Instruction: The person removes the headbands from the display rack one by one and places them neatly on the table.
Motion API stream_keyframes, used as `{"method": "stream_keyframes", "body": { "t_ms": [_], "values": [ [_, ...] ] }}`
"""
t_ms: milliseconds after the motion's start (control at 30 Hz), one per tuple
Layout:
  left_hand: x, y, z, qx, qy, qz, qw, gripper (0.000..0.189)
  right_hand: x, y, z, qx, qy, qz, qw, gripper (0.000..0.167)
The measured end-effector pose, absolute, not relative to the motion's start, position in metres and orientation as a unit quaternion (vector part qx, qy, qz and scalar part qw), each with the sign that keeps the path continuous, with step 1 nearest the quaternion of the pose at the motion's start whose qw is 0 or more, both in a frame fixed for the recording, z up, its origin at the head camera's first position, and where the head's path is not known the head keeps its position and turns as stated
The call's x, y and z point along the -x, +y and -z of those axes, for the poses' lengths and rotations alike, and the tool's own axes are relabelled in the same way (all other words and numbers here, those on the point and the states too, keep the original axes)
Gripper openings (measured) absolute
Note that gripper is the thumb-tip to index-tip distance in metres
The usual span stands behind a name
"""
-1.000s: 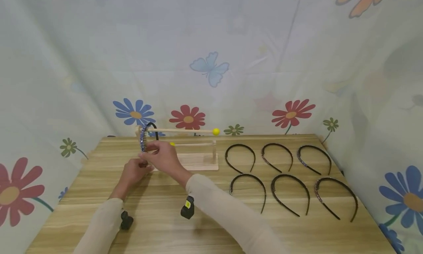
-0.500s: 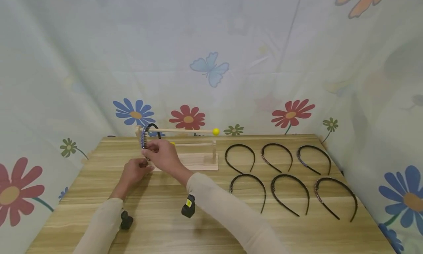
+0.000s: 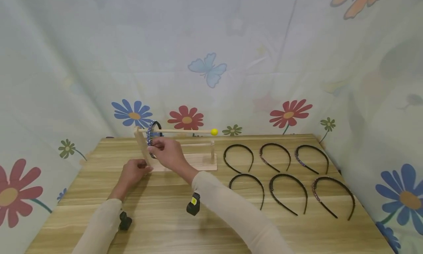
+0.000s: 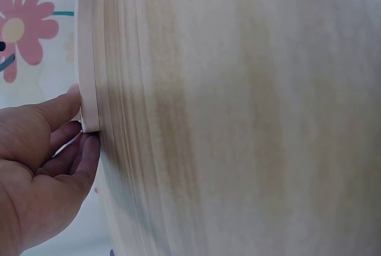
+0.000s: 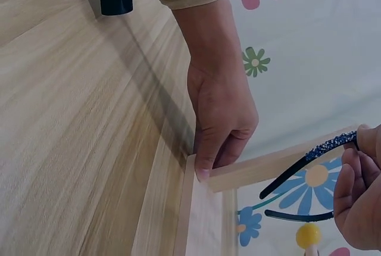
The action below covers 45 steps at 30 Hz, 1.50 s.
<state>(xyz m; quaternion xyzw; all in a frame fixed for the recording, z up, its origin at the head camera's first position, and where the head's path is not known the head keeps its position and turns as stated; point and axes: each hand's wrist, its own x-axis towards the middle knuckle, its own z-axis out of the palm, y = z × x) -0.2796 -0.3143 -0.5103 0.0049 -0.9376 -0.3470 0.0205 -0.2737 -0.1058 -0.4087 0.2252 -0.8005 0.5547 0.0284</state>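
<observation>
A wooden stand (image 3: 199,162) with an upright and horizontal rods sits at the table's back left; its top rod ends in a yellow ball. My left hand (image 3: 132,172) holds the left end of its base, thumb on one face and fingers on the other in the left wrist view. My right hand (image 3: 172,155) pinches a black toothed headband (image 3: 149,133) by its blue glittery side. That headband arches over the top rod near the upright, and its two ends show free in the right wrist view, beside the fingers of my right hand (image 5: 360,199).
Two rows of black headbands lie on the wooden table (image 3: 158,221) to the right, one with a bluish side (image 3: 300,160) and another with a pinkish side (image 3: 316,193). A flower-printed curtain (image 3: 211,33) hangs close behind and on both sides.
My right hand has shifted the headband a little to the right along the top rod, uncovering the upright. My left hand keeps its hold on the base.
</observation>
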Motion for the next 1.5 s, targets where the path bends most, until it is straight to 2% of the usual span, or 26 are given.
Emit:
{"method": "stream_keyframes", "body": {
  "t_ms": [233,500,867,1267,1500],
  "values": [
    [0.28,-0.315,0.509,0.004,-0.938,0.345,0.033,0.034,0.273,-0.094,0.403,-0.226,-0.808,-0.543,0.04,0.022],
    [0.278,-0.315,0.507,-0.007,-0.94,0.339,0.017,0.039,0.272,-0.077,0.401,-0.239,-0.799,-0.551,0.043,0.022],
    [0.278,-0.317,0.511,-0.003,-0.941,0.337,0.02,0.038,0.274,-0.05,0.399,-0.239,-0.813,-0.527,0.069,0.023],
    [0.277,-0.315,0.509,-0.008,-0.939,0.343,0.009,0.039,0.274,-0.022,0.394,-0.214,-0.809,-0.542,0.073,0.025],
    [0.277,-0.312,0.509,-0.006,-0.94,0.342,0.01,0.038,0.273,-0.007,0.393,-0.231,-0.8,-0.547,0.079,0.027]
  ]
}}
